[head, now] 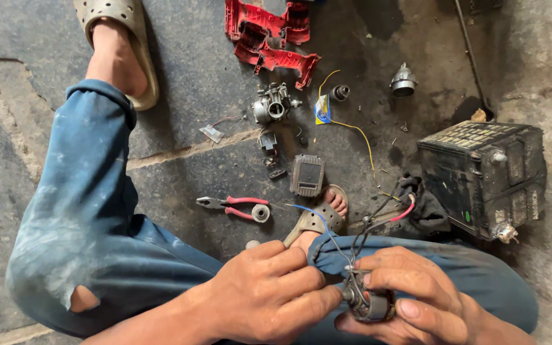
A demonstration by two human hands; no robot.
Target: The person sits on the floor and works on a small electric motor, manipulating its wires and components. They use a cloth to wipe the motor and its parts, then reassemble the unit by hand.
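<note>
— Copper-wound, that small dark coil part [370, 302]; where does it sit?

— Low in the lap, above the blue trouser leg [97, 217]. The right hand [416, 294] has its grip closed around the part, thumb under, fingers curled over the top. The left hand [269, 294] has its grip pinched shut on the wire bundle [359, 239] right where it enters the part.

— Which step does it look like?

— Working the leads at the part's end, I'd judge. Black, red and blue strands rise from it towards the black battery [480, 176] on the floor.

— What would the next move call for?

— A steady hold from the right and fine fingertip work from the left. The red-handled pliers [231, 206] lie on the floor near the sandalled foot [321, 214], within reach if a lead needs gripping.
</note>
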